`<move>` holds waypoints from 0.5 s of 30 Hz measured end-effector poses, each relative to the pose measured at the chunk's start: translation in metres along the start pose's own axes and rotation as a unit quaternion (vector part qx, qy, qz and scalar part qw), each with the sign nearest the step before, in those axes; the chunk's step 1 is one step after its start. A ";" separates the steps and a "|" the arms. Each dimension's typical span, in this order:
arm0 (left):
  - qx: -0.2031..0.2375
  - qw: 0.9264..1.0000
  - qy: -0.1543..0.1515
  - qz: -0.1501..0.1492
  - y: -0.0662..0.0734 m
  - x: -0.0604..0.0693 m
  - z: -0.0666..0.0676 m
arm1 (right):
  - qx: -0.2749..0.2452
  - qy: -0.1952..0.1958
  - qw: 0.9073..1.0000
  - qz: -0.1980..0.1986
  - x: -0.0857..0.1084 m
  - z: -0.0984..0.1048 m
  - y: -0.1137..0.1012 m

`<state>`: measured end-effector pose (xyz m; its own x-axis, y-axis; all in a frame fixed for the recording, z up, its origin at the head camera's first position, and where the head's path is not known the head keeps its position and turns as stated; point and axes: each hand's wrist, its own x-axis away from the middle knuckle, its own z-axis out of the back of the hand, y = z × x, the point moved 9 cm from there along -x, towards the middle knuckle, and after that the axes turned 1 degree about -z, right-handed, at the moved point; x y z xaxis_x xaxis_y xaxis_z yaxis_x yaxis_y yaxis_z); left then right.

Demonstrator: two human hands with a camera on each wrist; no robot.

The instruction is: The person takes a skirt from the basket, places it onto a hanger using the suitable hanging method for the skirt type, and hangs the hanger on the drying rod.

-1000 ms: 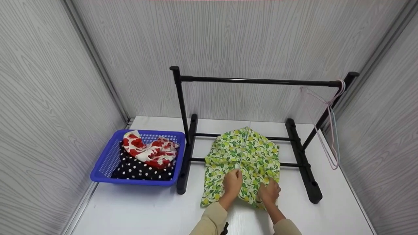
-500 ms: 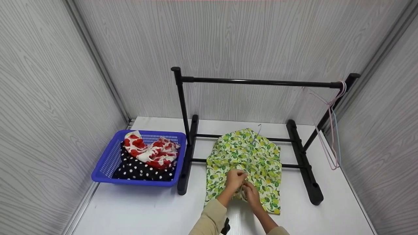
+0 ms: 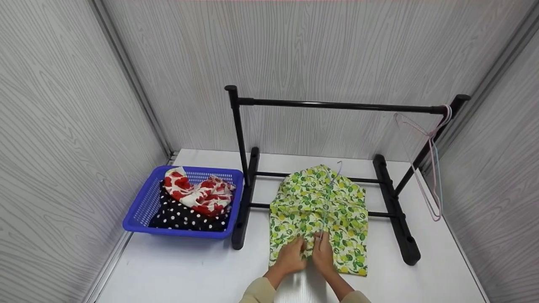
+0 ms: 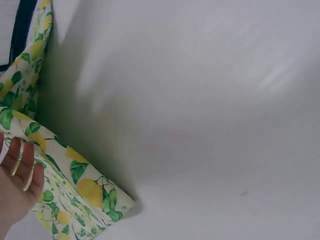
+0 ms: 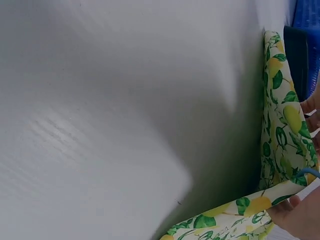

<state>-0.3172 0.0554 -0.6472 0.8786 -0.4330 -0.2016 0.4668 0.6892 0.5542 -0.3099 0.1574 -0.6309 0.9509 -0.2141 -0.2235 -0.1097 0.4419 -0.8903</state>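
A lemon-print garment (image 3: 294,198) in yellow, green and white lies spread across the base of a clothes rack. Its near hem is lifted at the middle. A thin bluish hanger (image 3: 325,206) runs over the cloth, seen nearly edge-on, its hook toward the rack. My right hand (image 3: 323,252) pinches the hanger's near end at the hem; in the right wrist view, a blue tip of the hanger (image 5: 307,172) shows beside the cloth. To its left, my left hand (image 3: 291,256) grips the hem. Its curled fingers (image 4: 36,177) lie against the cloth in the left wrist view; the thumb is hidden.
The black rack (image 3: 337,103) stands over the garment. Pink and light-blue hangers (image 3: 433,168) hang at its right end. Left of it sits a blue basket (image 3: 139,210) with a red-and-white cloth (image 3: 202,195) and a black polka-dot cloth (image 3: 185,216).
My right hand has come from the hem's right side to the middle and taken the hanger. My left hand has left the hanger for the hem. The hanger's hook has swung right.
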 end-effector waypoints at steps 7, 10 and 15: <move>-0.226 0.972 0.045 -0.049 0.021 -0.001 -0.008 | 0.042 0.098 0.994 -0.016 0.001 0.017 0.004; -0.231 0.970 0.057 -0.051 0.024 0.000 -0.007 | 0.051 0.136 0.989 -0.040 0.001 0.029 0.011; -0.191 0.981 -0.010 -0.036 0.025 0.003 -0.023 | 0.079 0.157 0.983 -0.052 0.001 0.042 0.017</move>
<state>-0.3005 0.0847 -0.6529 0.8413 -0.4977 -0.2110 0.5351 0.8221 0.1945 -0.2986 0.2007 -0.6294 0.8152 -0.5136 -0.2675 0.0541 0.5275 -0.8478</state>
